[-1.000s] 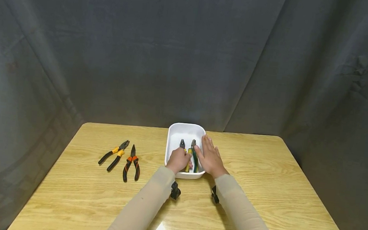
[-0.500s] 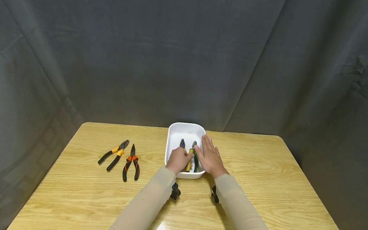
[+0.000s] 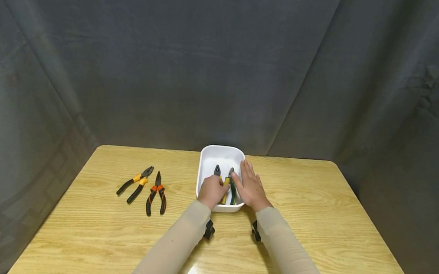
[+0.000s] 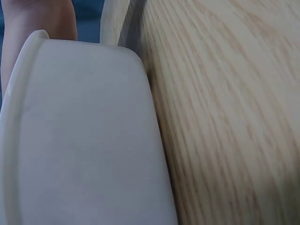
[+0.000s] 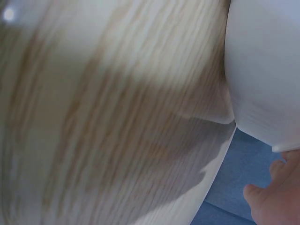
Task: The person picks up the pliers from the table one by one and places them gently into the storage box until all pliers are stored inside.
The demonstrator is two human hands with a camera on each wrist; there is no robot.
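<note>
A white plastic tray (image 3: 203,166) holds two pairs of pliers. My left hand (image 3: 211,191) reaches over its near left part and grips the dark-headed pliers (image 3: 217,170), whose handles are mostly covered. The left thumb lies by a yellow handle of the green-and-yellow pliers (image 3: 233,193), which lie along the tray's right side. My right hand (image 3: 253,191) lies along the right rim with straight fingers, thumb reaching inward over the green-and-yellow pliers. In the left wrist view the tray's outer wall (image 4: 93,131) hides the fingers. The right wrist view catches part of a hand (image 5: 279,197) past the tray.
Left of the tray, yellow-and-black pliers (image 3: 137,184) and orange-and-black long-nose pliers (image 3: 157,194) lie spread on the wooden table (image 3: 314,215). A grey curtain (image 3: 193,74) hangs behind the table's far edge and down both sides.
The left fingertips seen earlier between the handles of the green-and-yellow pliers have drawn out of sight. Those pliers' head shifted slightly. The right hand stays in place at the rim.
</note>
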